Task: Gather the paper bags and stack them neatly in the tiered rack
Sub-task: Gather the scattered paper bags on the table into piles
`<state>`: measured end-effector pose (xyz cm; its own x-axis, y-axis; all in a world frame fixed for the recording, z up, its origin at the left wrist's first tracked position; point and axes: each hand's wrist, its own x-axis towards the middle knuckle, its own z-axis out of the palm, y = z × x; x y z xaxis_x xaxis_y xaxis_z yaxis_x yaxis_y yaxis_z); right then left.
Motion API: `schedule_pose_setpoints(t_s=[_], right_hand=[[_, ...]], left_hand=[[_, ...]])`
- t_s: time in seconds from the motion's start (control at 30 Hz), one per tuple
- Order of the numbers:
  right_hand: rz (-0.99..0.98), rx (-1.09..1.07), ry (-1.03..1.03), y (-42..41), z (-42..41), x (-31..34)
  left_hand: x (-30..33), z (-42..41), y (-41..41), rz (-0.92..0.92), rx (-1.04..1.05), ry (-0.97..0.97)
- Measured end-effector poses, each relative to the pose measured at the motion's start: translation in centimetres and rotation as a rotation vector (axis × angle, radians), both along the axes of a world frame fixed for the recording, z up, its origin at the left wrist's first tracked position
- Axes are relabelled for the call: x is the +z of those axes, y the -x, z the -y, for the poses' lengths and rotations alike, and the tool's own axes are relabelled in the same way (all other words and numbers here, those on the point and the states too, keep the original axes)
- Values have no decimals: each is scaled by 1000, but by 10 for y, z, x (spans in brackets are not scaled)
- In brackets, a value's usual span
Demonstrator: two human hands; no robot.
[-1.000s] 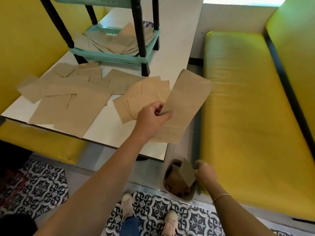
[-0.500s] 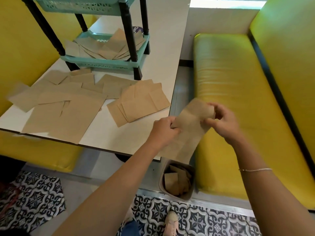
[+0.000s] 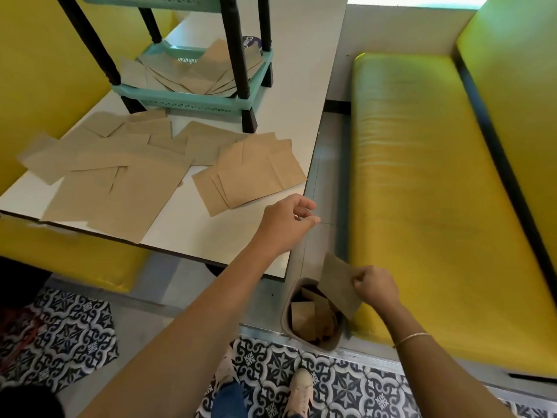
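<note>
Down by the floor, between table edge and yellow bench seat (image 3: 437, 191), we see the right hand (image 3: 376, 289) pinching one brown paper bag (image 3: 339, 285) by its right edge, fingers curled on it. Bag is tilted, hanging just above a small bin (image 3: 286, 315) on the floor. Bin already has several folded paper bags (image 3: 303, 316) in it, jumbled, not stacked.

Left hand (image 3: 286, 223) hovers over the near right corner of the white table (image 3: 187, 233), fingers loosely curled, thumb and index near each other, nothing held. We count it as relaxed, empty.

On the table: loose spread of flat paper bags (image 3: 120, 182) across the left and middle, overlapping, mixed sizes. A smaller fanned pile (image 3: 253, 173) sits nearer the right edge, just ahead of the left hand. One big bag overhangs the near table edge.

Tiered rack (image 3: 187, 101), teal trays on black posts, stands at the far end of the table. Its bottom tray holds a fanned heap of bags (image 3: 196, 76), messy, edges sticking past the rim. Upper tray is only partly in view; we cannot tell its contents.

A second yellow bench (image 3: 69, 254) sits under the table's left side. Patterned black-and-white floor tiles (image 3: 75, 333) below, our shoes (image 3: 298, 390) at the bottom edge. Thin bracelet (image 3: 411, 337) on the right wrist.
</note>
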<state>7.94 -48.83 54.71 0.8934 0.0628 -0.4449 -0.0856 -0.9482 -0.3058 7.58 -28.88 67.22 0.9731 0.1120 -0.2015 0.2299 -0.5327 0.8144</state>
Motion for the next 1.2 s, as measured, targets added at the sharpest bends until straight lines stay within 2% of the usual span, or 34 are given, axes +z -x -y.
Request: schedule_pose_setpoints(t_s=[0.27, 0.47, 0.6, 0.77, 0.93, 1.03, 1.13, 1.2], right_hand=[[-157, 118, 83, 15, -17, -38], [-97, 79, -12, -6, -24, -23], [35, 41, -129, -36, -38, 8], [251, 0, -292, -67, -68, 61], [330, -107, -411, -83, -95, 90], [311, -136, -438, -86, -110, 96], [282, -146, -435, -89, -121, 98], [290, -151, -460, -91, -122, 100]], left_hand=[[-6, -11, 6, 26, 60, 7], [-3, -26, -3, 43, 92, -28], [-2, -46, -23, 90, 157, -256], [-1, -86, -54, -19, 277, -450], [-4, -118, -66, -246, 133, -626], [-6, -126, -70, -292, 119, -683], [-6, -125, -71, -182, 48, -717], [1, -123, -69, -61, 52, -624]])
